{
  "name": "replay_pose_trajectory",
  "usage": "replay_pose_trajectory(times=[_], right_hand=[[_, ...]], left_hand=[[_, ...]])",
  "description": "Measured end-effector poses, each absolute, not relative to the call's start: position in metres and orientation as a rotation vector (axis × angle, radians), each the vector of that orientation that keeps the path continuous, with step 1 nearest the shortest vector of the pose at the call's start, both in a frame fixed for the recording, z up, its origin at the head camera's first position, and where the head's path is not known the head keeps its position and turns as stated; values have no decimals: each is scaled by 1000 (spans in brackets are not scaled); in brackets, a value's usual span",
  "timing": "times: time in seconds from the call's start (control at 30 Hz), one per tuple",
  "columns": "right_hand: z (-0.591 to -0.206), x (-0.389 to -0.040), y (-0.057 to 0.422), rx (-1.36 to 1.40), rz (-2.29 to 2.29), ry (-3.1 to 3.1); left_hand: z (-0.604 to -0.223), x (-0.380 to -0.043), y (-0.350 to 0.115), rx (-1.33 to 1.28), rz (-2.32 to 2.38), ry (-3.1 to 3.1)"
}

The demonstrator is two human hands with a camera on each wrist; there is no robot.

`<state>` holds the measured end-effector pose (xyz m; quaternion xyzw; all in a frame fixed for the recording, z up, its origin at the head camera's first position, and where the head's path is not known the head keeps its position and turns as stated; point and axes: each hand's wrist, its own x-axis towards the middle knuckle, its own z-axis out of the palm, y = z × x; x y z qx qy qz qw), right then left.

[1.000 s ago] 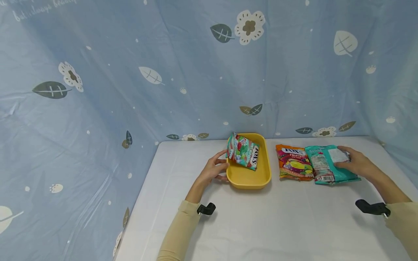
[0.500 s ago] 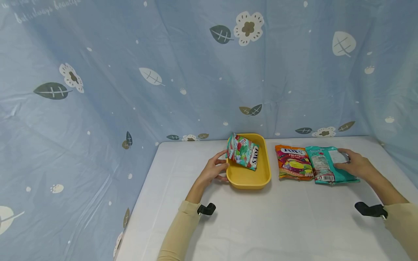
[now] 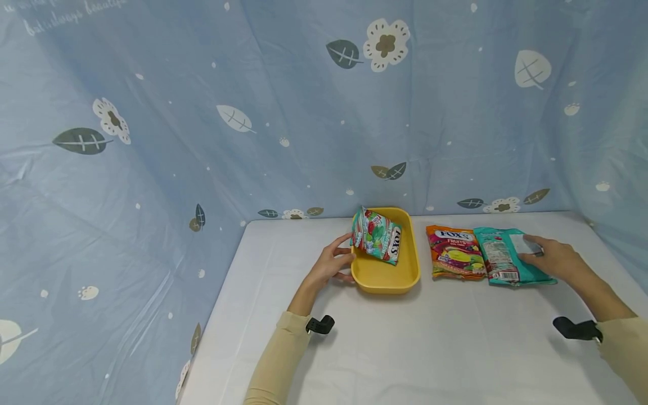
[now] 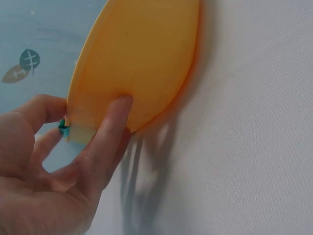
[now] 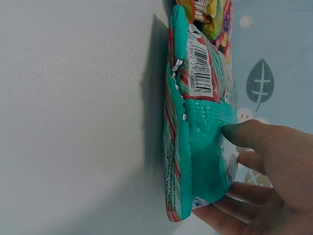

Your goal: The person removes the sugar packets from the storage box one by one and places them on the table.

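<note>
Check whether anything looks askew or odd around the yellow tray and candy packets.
The teal packet inside the yellow tray sits askew, not flat: one end pokes up at the left rim. The second teal packet, held by the right hand, lies back side up, barcode showing, while the orange packet shows its front. No spill shows.

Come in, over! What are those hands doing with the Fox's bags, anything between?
Left hand touching yellow tray. Right hand holding barcoded bag. Teal-and-red bag leaning in tray. Orange bag between tray and barcoded bag.
</note>
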<state>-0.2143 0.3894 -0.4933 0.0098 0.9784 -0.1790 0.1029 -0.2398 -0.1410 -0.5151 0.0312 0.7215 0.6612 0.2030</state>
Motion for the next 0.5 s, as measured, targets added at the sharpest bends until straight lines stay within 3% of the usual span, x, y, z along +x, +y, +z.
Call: replay_pose_trajectory(times=[0.5], right_hand=[[-479,-215,386,-30,-405,2876]], left_hand=[[-516,-239,-140,80,1841,2030]])
